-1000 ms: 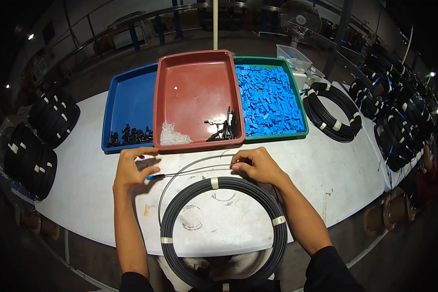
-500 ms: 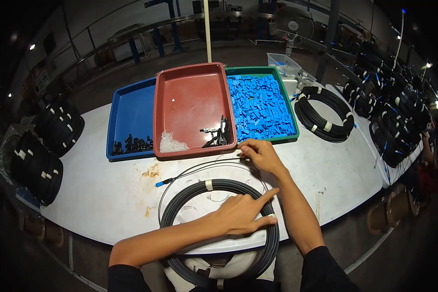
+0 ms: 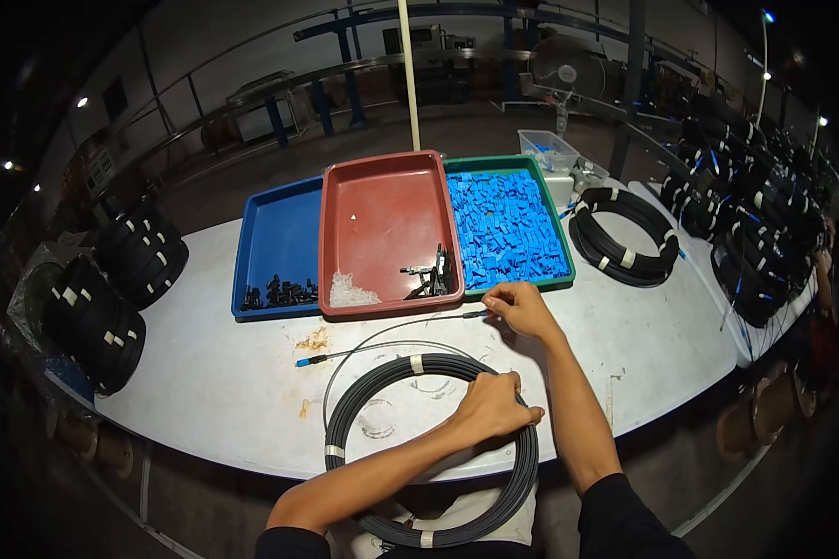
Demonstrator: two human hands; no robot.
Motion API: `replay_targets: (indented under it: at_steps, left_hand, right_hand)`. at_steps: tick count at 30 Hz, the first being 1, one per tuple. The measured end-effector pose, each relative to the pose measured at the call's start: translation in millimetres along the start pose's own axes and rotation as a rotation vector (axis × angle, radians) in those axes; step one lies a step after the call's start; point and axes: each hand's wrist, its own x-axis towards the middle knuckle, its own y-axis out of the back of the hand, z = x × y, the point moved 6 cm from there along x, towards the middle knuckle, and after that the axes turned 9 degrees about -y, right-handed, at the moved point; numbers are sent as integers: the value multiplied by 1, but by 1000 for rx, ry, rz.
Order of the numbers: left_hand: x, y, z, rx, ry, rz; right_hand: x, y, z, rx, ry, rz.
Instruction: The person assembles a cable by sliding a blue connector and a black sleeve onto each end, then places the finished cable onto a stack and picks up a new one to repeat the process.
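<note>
A black cable coil (image 3: 382, 380), bound with pale tape, lies partly on the white table and partly over my lap. My left hand (image 3: 492, 407) reaches across it and is closed round its right side. Above it, my right hand (image 3: 522, 310) pinches one loose cable end, where a black connector sleeve (image 3: 474, 315) shows beside the fingertips; the very tip is hidden by the fingers. The other cable end, with a blue connector (image 3: 304, 361), rests on the table to the left of my hands.
Behind the coil stand a blue tray (image 3: 280, 233) with black parts, a red tray (image 3: 387, 224) with clear and black pieces, and a green tray (image 3: 557, 233) full of blue connectors. Another coil (image 3: 625, 261) lies at right. Stacked coils (image 3: 98, 326) stand at left.
My left hand's fingers have gone from stretched out to closed round the coil's right side. The right hand still pinches the cable end. The camera view has shifted slightly.
</note>
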Motion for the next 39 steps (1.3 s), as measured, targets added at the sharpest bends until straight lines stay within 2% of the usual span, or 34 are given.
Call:
replay_targets:
  at_steps: [3,6,7,9,10,11,12,13,14,15,17,18,19,21,24,25,26,29,31,32,33,35,36,37,39]
  left_hand:
    - [-3,14,10,5,13,10]
    - [-13,44,27,-37,0,72]
    - [-18,57,31,-107,-1,105]
    - [-28,83,38,-89,-118,276]
    - [-34,98,43,-135,-147,310]
    - [-40,113,45,-182,-175,344]
    - [-43,120,40,-441,-184,314]
    - [-48,136,44,-499,-241,331]
    - [-58,148,47,-642,-164,313]
    - [-70,160,54,-783,-87,293]
    - [-82,179,51,-915,-200,372]
    - [-88,189,50,-946,-287,439]
    - [-97,197,54,-1025,-336,448]
    - [-111,210,37,-976,-444,525]
    - [-140,220,38,-1205,-501,584]
    - [-152,222,31,-1307,-524,397]
    - [-160,221,22,-1363,-585,403]
    - [-181,217,1,-1531,-758,355]
    - [-193,220,-10,-1589,-824,365]
    - [-198,220,-20,-1586,-816,369]
    - [-202,220,-32,-1603,-819,382]
    - [-210,220,-55,-1640,-831,409]
    - [-215,223,-63,-1661,-839,423]
    - [-219,226,-69,-1640,-744,434]
    - [-228,229,-94,-1709,-616,335]
  right_hand:
    - [-10,-2,-5,58,1,-25]
    - [-27,-18,-5,165,-122,-178]
    - [-30,-25,-4,170,-104,-195]
    - [-36,-31,-11,-18,11,-189]
    - [-41,-35,-15,64,148,-221]
    - [-37,-43,-13,146,129,-159]
    - [-45,-52,-29,245,105,-228]
    - [-54,-57,-43,345,80,-297]
    - [-43,-75,-14,441,-59,-403]
    - [-35,-84,-5,433,-65,-308]
    - [-31,-101,2,350,-74,-330]
    - [-46,-88,-25,189,-41,-185]
    - [-45,-86,-21,189,-157,-190]
    - [-43,-84,-17,334,-177,-151]
    - [-46,-80,-17,453,-206,-168]
    - [-47,-80,-18,511,-207,-184]
    - [-50,-79,-19,513,-211,-181]
    - [-60,-78,-40,411,-145,-212]
    - [-58,-81,-49,-106,74,-85]
    - [-56,-87,-48,-111,143,-72]
    - [-55,-91,-49,-104,142,-76]
    - [-52,-102,-47,-268,19,-185]
    - [-54,-102,-51,-313,-43,-174]
    - [-59,-100,-62,-313,-44,-177]
    - [-67,-95,-73,-581,-143,-150]
